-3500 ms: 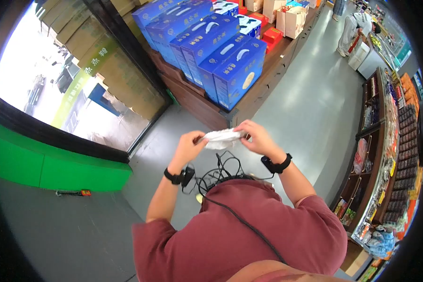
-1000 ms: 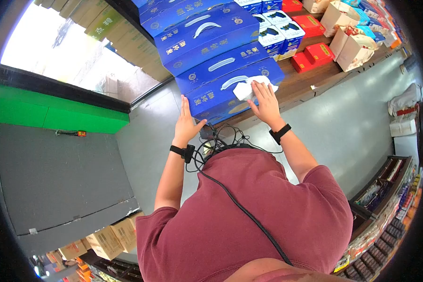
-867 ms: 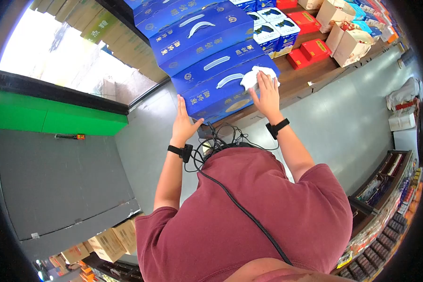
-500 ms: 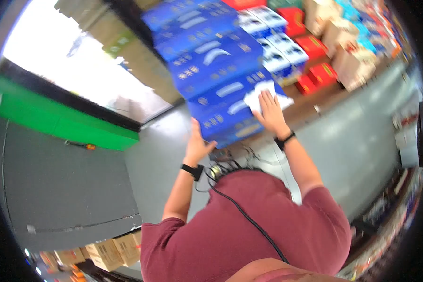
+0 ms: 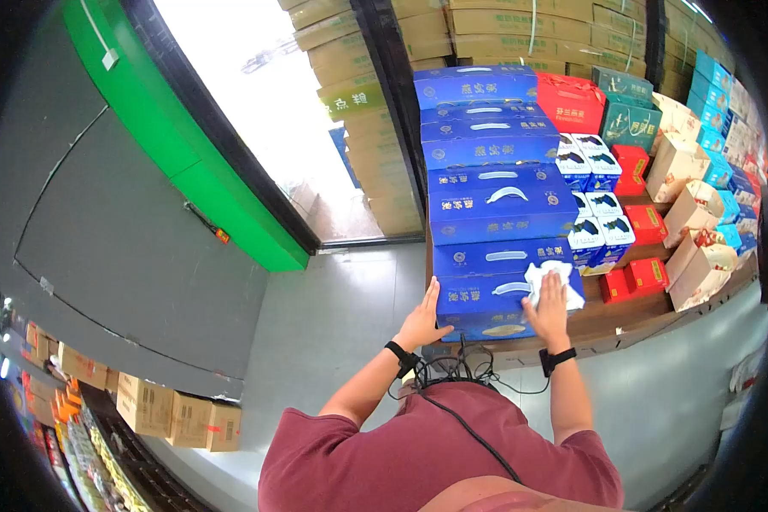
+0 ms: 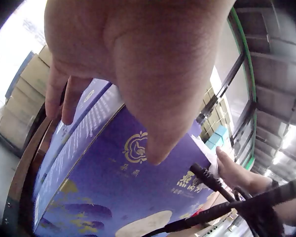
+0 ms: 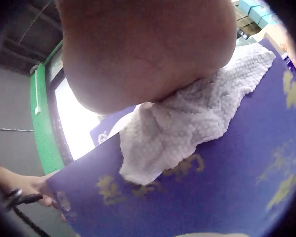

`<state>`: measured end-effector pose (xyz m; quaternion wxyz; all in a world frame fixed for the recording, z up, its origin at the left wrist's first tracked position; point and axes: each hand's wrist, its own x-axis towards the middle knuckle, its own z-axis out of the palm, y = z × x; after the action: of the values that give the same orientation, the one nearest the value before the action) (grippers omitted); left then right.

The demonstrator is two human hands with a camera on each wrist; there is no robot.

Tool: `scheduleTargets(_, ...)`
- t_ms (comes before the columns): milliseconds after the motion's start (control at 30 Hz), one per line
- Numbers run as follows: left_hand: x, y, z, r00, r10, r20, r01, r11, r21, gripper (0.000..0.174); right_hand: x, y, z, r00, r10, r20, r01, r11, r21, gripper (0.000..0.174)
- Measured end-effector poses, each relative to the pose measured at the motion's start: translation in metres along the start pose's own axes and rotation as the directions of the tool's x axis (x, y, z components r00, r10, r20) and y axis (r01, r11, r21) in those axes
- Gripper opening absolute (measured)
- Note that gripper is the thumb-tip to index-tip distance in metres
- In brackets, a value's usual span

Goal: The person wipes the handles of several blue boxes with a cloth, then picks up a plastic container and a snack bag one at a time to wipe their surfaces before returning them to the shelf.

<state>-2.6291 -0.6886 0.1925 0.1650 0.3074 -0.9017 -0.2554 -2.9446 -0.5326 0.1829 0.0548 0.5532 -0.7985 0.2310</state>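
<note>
A blue gift box (image 5: pixel 470 317) with gold lettering and a white handle stands at the near end of a row of similar boxes. My left hand (image 5: pixel 420 326) rests at its near left corner, fingers straight along the side. In the left wrist view the thumb lies against the box's printed front (image 6: pixel 138 182). On the top's right end, my right hand (image 5: pixel 549 316) presses a crumpled white cloth (image 5: pixel 537 276) with its fingers extended. The right wrist view shows the textured cloth (image 7: pixel 187 126) spread under the palm and over the box's edge; the fingertips are hidden there.
White-topped blue cartons (image 5: pixel 602 232), red boxes (image 5: pixel 644 224) and paper bags (image 5: pixel 700 273) stand to the right on the wooden platform (image 5: pixel 631 322). Black cables (image 5: pixel 461 365) hang before my chest. A glass door (image 5: pixel 333 196) is at left.
At first both hands held the cloth in the air; now the right presses it on the box and the left rests at the corner. Lately the head view has turned, the hands staying on the box.
</note>
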Motion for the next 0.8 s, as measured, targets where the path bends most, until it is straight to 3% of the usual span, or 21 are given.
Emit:
scheduleTargets(67,0.0,0.003,-0.003,0.998,-0.041,0.051,0.042,0.999,-0.008,0.12,-0.004,-0.026,-0.005,0.999,-0.05,-0.007,0.05,0.998,0.041,0.081)
scheduleTargets(167,0.0,0.003,-0.003,0.999,-0.033,0.038,0.033,0.999,0.012,0.121,-0.003,-0.012,-0.005,0.997,-0.068,0.048,0.065,0.996,0.055,0.078)
scheduleTargets(333,0.001,0.0,0.0,0.999,-0.027,0.032,0.026,0.999,0.018,0.122,0.004,0.037,-0.006,0.991,0.128,-0.026,-0.129,0.99,-0.05,0.079)
scheduleTargets(467,-0.001,0.001,-0.001,0.999,-0.029,0.039,0.028,0.999,0.019,0.123,0.005,0.032,0.007,0.983,0.167,-0.078,-0.175,0.979,-0.109,0.084)
scheduleTargets(567,0.0,0.001,-0.001,0.999,-0.021,0.032,0.021,0.999,0.027,0.122,0.002,0.0,0.006,0.996,0.075,0.04,-0.073,0.996,-0.056,0.085)
scheduleTargets(633,-0.01,0.003,0.006,1.0,-0.009,0.019,0.008,1.0,0.02,0.122,-0.014,-0.021,0.008,1.0,-0.026,-0.007,0.026,0.998,0.062,0.083)
scheduleTargets(800,-0.011,0.001,0.006,1.0,-0.001,0.021,0.0,1.0,0.011,0.122,-0.011,0.007,0.006,1.0,0.02,-0.003,-0.02,0.999,0.033,0.075)
